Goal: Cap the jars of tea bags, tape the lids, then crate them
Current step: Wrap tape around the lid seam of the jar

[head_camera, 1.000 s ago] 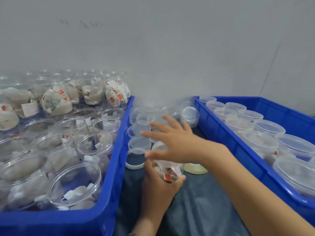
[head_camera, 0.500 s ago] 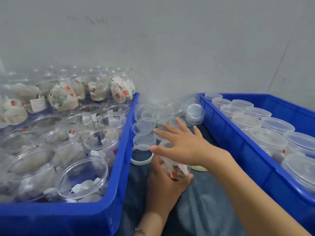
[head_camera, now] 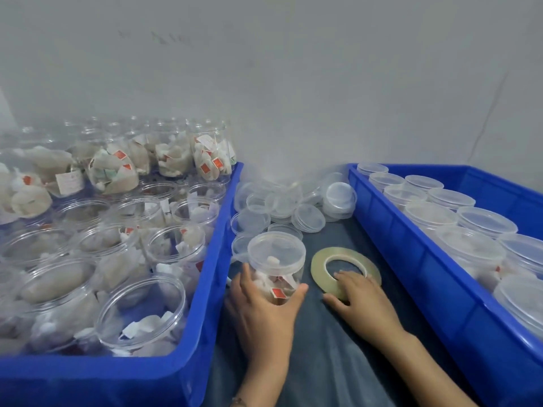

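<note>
L hand (head_camera: 264, 306) wraps the capped jar (head_camera: 275, 267) on dark cloth (head_camera: 332, 362) btwn two blue crates (head_camera: 205, 259); its base is hidden by the palm. R hand (head_camera: 360, 298) rests flat, fingers relaxed, on the tape roll (head_camera: 345, 267). Clear round lids (head_camera: 308, 217) piled behind, edges blurry.

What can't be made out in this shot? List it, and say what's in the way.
Head view only:
- Lower part of the capped jar: hidden by the left hand gripping it.
- Near edge of the tape roll: hidden by the right hand resting on it.
- Whether the jar's lid is fully screwed down: cannot tell.
- Rear jars in the left crate: blurred.
- Right crate: cut off by the frame's right edge.
</note>
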Action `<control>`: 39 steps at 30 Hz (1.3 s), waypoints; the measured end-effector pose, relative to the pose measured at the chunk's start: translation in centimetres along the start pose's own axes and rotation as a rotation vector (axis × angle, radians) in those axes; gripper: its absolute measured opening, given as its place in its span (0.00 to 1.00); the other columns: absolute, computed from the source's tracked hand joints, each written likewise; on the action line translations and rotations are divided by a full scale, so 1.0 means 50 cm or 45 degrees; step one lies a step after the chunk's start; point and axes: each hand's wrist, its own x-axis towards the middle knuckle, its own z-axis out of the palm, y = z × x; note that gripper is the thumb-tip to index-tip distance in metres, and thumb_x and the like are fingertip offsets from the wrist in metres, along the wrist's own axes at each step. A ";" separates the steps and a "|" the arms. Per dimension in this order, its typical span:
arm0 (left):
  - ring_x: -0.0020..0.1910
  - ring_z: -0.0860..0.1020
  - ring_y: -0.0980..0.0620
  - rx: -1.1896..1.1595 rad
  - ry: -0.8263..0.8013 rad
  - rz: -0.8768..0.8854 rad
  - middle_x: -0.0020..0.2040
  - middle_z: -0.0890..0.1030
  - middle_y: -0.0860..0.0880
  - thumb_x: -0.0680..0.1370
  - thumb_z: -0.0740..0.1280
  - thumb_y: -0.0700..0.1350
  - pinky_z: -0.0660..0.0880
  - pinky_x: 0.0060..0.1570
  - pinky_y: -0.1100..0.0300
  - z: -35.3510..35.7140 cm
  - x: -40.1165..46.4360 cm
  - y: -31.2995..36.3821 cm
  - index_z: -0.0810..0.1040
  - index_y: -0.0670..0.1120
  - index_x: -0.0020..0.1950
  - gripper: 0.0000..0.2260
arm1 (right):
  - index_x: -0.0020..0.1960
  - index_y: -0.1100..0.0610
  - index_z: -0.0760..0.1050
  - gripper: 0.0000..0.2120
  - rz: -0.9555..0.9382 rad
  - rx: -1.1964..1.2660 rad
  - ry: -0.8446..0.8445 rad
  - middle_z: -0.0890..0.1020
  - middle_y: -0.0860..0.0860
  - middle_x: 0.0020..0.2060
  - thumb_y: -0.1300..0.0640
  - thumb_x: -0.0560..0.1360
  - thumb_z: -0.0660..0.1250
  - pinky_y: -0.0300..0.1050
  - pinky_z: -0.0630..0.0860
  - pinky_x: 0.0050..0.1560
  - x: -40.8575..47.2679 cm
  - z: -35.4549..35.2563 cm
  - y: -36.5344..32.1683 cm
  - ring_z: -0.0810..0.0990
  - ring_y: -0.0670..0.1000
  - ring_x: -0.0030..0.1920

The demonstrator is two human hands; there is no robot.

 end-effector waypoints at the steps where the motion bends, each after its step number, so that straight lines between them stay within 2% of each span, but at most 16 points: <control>1: 0.57 0.72 0.36 0.038 0.012 -0.007 0.59 0.74 0.37 0.56 0.80 0.59 0.71 0.56 0.44 0.002 0.001 0.001 0.70 0.39 0.68 0.47 | 0.68 0.51 0.69 0.26 0.002 0.013 0.057 0.71 0.45 0.67 0.37 0.76 0.57 0.39 0.54 0.65 -0.001 0.003 0.001 0.65 0.46 0.68; 3: 0.54 0.72 0.38 0.085 0.015 -0.010 0.56 0.72 0.39 0.57 0.79 0.61 0.72 0.53 0.44 0.001 0.000 0.005 0.67 0.42 0.72 0.49 | 0.61 0.50 0.73 0.21 -0.015 -0.003 0.160 0.76 0.44 0.59 0.38 0.76 0.58 0.38 0.59 0.59 -0.005 0.001 -0.002 0.71 0.46 0.61; 6: 0.50 0.72 0.40 0.039 0.017 0.009 0.53 0.71 0.40 0.58 0.79 0.59 0.73 0.51 0.47 -0.002 -0.002 0.003 0.63 0.43 0.75 0.50 | 0.53 0.52 0.75 0.17 -0.055 -0.055 0.278 0.79 0.45 0.50 0.40 0.77 0.58 0.37 0.59 0.58 -0.023 -0.007 -0.012 0.75 0.47 0.54; 9: 0.47 0.72 0.49 -0.157 -0.084 -0.045 0.51 0.72 0.48 0.61 0.79 0.54 0.67 0.44 0.60 -0.004 -0.006 0.004 0.66 0.48 0.72 0.42 | 0.48 0.51 0.74 0.14 -0.008 0.198 0.356 0.79 0.45 0.42 0.41 0.75 0.61 0.41 0.59 0.42 -0.049 -0.022 -0.019 0.76 0.50 0.46; 12: 0.43 0.76 0.51 -0.267 -0.169 -0.061 0.46 0.74 0.53 0.67 0.77 0.51 0.65 0.38 0.62 -0.006 -0.007 0.001 0.71 0.47 0.58 0.25 | 0.47 0.44 0.71 0.16 -0.034 0.266 0.252 0.78 0.41 0.39 0.33 0.71 0.56 0.42 0.61 0.37 -0.072 -0.021 -0.017 0.74 0.47 0.43; 14: 0.41 0.75 0.50 -0.203 -0.119 0.164 0.41 0.75 0.53 0.71 0.74 0.48 0.69 0.39 0.60 -0.013 -0.013 0.002 0.73 0.47 0.45 0.11 | 0.46 0.43 0.70 0.19 -0.064 0.290 0.204 0.76 0.40 0.37 0.30 0.68 0.54 0.39 0.64 0.36 -0.088 -0.021 -0.016 0.74 0.45 0.42; 15: 0.38 0.74 0.51 -0.134 -0.068 0.326 0.37 0.74 0.52 0.72 0.71 0.48 0.69 0.38 0.60 -0.015 -0.018 0.003 0.74 0.46 0.40 0.09 | 0.46 0.42 0.69 0.19 -0.064 0.324 0.194 0.76 0.39 0.37 0.29 0.67 0.54 0.37 0.65 0.37 -0.093 -0.024 -0.016 0.73 0.43 0.42; 17: 0.33 0.73 0.52 -0.066 -0.122 0.589 0.32 0.75 0.52 0.73 0.66 0.50 0.68 0.34 0.62 -0.013 -0.032 0.009 0.76 0.45 0.37 0.10 | 0.50 0.39 0.68 0.18 -0.077 0.396 0.189 0.75 0.38 0.38 0.31 0.67 0.57 0.33 0.64 0.37 -0.097 -0.032 -0.018 0.73 0.40 0.41; 19: 0.34 0.78 0.51 -0.006 -0.350 0.759 0.35 0.80 0.52 0.72 0.67 0.51 0.73 0.31 0.60 -0.009 -0.042 0.013 0.80 0.46 0.43 0.09 | 0.55 0.37 0.66 0.16 -0.069 0.501 0.163 0.76 0.38 0.40 0.34 0.69 0.58 0.35 0.66 0.39 -0.099 -0.041 -0.021 0.74 0.40 0.43; 21: 0.34 0.81 0.51 0.070 -0.471 0.857 0.39 0.83 0.52 0.70 0.69 0.50 0.76 0.28 0.62 -0.009 -0.047 0.013 0.82 0.46 0.49 0.11 | 0.54 0.33 0.64 0.13 -0.011 0.639 0.170 0.78 0.39 0.41 0.40 0.70 0.55 0.33 0.67 0.40 -0.101 -0.047 -0.020 0.75 0.39 0.43; 23: 0.32 0.80 0.53 0.060 -0.473 0.917 0.39 0.83 0.53 0.69 0.70 0.49 0.76 0.26 0.62 -0.008 -0.046 0.012 0.82 0.45 0.49 0.12 | 0.52 0.31 0.64 0.11 0.074 0.703 0.235 0.78 0.36 0.42 0.44 0.72 0.52 0.32 0.66 0.39 -0.103 -0.051 -0.016 0.75 0.36 0.44; 26: 0.33 0.82 0.52 0.000 -0.404 0.996 0.38 0.84 0.52 0.67 0.72 0.48 0.76 0.26 0.61 -0.004 -0.042 0.006 0.84 0.45 0.45 0.10 | 0.54 0.36 0.67 0.08 0.106 0.678 0.277 0.76 0.40 0.32 0.47 0.77 0.55 0.38 0.65 0.35 -0.104 -0.050 -0.016 0.75 0.40 0.37; 29: 0.33 0.82 0.53 -0.019 -0.326 1.074 0.37 0.83 0.53 0.67 0.73 0.48 0.75 0.26 0.62 0.002 -0.041 0.001 0.84 0.45 0.42 0.08 | 0.55 0.39 0.68 0.08 0.106 0.654 0.288 0.75 0.45 0.25 0.50 0.77 0.59 0.41 0.65 0.33 -0.102 -0.047 -0.018 0.73 0.43 0.31; 35: 0.30 0.79 0.56 0.040 -0.353 1.106 0.35 0.81 0.56 0.72 0.67 0.54 0.73 0.25 0.63 -0.003 -0.042 0.001 0.81 0.49 0.39 0.10 | 0.54 0.41 0.67 0.09 0.089 0.770 0.357 0.80 0.44 0.31 0.52 0.77 0.61 0.42 0.67 0.33 -0.106 -0.048 -0.023 0.75 0.46 0.31; 37: 0.30 0.79 0.57 0.078 -0.377 1.005 0.36 0.82 0.56 0.69 0.73 0.53 0.73 0.24 0.64 -0.003 -0.039 0.001 0.82 0.49 0.42 0.09 | 0.53 0.41 0.68 0.08 0.081 0.775 0.358 0.81 0.45 0.32 0.53 0.77 0.61 0.43 0.68 0.33 -0.106 -0.047 -0.025 0.75 0.46 0.31; 39: 0.28 0.79 0.56 0.108 -0.397 0.925 0.36 0.82 0.55 0.65 0.78 0.52 0.72 0.24 0.64 0.000 -0.037 -0.001 0.82 0.47 0.46 0.15 | 0.54 0.42 0.69 0.08 0.072 0.760 0.347 0.81 0.47 0.31 0.54 0.77 0.61 0.44 0.70 0.33 -0.105 -0.045 -0.025 0.75 0.47 0.30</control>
